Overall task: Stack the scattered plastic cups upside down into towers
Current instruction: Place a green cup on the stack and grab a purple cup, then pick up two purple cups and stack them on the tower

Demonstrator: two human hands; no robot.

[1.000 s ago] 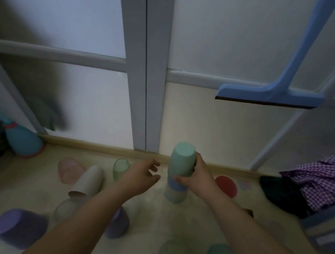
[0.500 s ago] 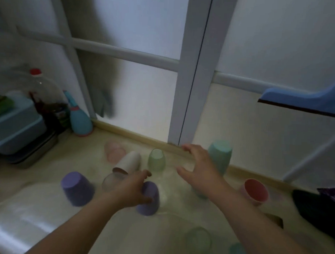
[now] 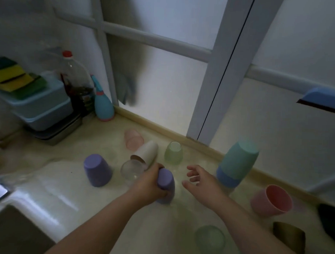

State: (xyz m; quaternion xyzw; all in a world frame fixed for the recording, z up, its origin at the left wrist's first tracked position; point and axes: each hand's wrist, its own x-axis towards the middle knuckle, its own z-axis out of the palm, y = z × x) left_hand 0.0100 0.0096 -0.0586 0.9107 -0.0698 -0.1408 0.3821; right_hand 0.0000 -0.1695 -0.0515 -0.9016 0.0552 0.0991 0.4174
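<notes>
My left hand (image 3: 150, 183) grips an upside-down purple cup (image 3: 166, 183) in the middle of the counter. My right hand (image 3: 201, 180) hovers open just right of it, holding nothing. Further right stands a tower (image 3: 236, 163) of upside-down cups, teal on top of blue. A second purple cup (image 3: 97, 170) stands upside down at the left. A clear cup (image 3: 132, 170), a beige cup (image 3: 146, 151) and a pale pink cup (image 3: 133, 140) lie on their sides behind my left hand. A light green cup (image 3: 173, 152) stands near the window. A pink cup (image 3: 272, 200) lies at the right.
A green translucent cup (image 3: 210, 241) and a dark olive cup (image 3: 290, 237) lie near the front right. Blue containers (image 3: 40, 107) with sponges, a bottle (image 3: 75, 76) and a teal spray bottle (image 3: 103, 105) crowd the back left. A sink (image 3: 11, 233) is at the lower left.
My right hand let go of the teal cup on the tower and drew back toward the middle. My left hand closed on the purple cup. The view swung left.
</notes>
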